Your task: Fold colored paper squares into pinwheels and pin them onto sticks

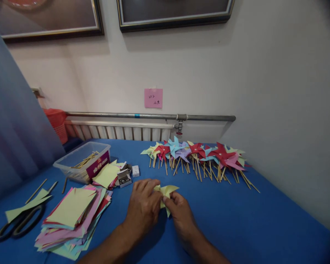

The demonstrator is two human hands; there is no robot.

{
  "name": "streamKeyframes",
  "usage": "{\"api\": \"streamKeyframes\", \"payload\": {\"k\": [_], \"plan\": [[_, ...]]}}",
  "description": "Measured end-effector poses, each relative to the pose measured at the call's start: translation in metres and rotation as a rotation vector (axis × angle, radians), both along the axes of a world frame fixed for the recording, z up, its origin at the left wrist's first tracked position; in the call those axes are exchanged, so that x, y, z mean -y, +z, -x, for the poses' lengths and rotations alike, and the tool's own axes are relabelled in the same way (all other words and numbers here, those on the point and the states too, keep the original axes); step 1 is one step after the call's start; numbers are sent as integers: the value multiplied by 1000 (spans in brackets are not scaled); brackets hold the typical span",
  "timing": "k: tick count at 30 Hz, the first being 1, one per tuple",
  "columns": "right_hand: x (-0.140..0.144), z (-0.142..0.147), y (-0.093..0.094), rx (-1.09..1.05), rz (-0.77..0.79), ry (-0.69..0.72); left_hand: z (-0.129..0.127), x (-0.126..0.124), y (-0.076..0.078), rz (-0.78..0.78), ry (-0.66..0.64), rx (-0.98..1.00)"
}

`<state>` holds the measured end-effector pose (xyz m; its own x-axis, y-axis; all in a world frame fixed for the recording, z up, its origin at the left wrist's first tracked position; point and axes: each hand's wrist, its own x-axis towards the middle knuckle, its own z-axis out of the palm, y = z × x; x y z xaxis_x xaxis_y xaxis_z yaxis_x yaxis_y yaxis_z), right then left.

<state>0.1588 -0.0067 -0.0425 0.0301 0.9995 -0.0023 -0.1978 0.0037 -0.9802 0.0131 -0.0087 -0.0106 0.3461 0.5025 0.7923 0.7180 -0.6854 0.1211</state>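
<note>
Sticks (86, 160) lie in a tub (99, 165), metal pieces (124, 180) in a box (126, 184); both hands (145, 202) (182, 215) hold a yellow pinwheel (169, 189).

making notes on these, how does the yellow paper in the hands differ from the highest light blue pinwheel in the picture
The yellow paper is pinched by the right hand, with the left hand against it; the light blue pinwheel is in neither hand.
The yellow paper's middle is mostly covered by the hands; the light blue pinwheel's middle shows, with a small pale dot.
Both have pointed paper blades.
</note>
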Motion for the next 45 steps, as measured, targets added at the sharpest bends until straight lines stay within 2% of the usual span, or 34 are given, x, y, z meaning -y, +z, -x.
{"api": "streamKeyframes", "payload": {"k": [6, 11, 15, 17, 20, 23, 26, 28, 32, 36, 45], "plan": [[2, 1, 5, -102, 36, 65, 3, 2, 5, 45, -17, -43], [3, 2, 4, -217, 54, 83, 2, 3, 6, 1, -3, -123], [-2, -1, -2, -153, 39, 6, 2, 5, 6, 5, -21, -111], [-4, -3, -3, -87, 43, -34, 3, 6, 6, 54, -33, -17], [-6, -6, -2, -42, 60, -46, 4, 2, 7, 298, -25, 286], [-5, -7, 1, -45, 74, -28, 3, -7, 7, 756, -57, 715], [-2, -6, 2, 4, 56, -4, 0, -15, 4, 1140, -232, 1026], [-1, -5, -1, 55, 41, 5, -2, -18, 2, 1239, -316, 1098], [-3, -4, -7, 133, 29, 15, -6, -17, -1, 1208, -294, 1143], [-3, -4, -10, 166, 43, 8, -6, -16, 0, 1223, -272, 1099], [-2, -1, 1, 37, 86, 68, -2, -20, -2, 1231, -259, 1099]]}}
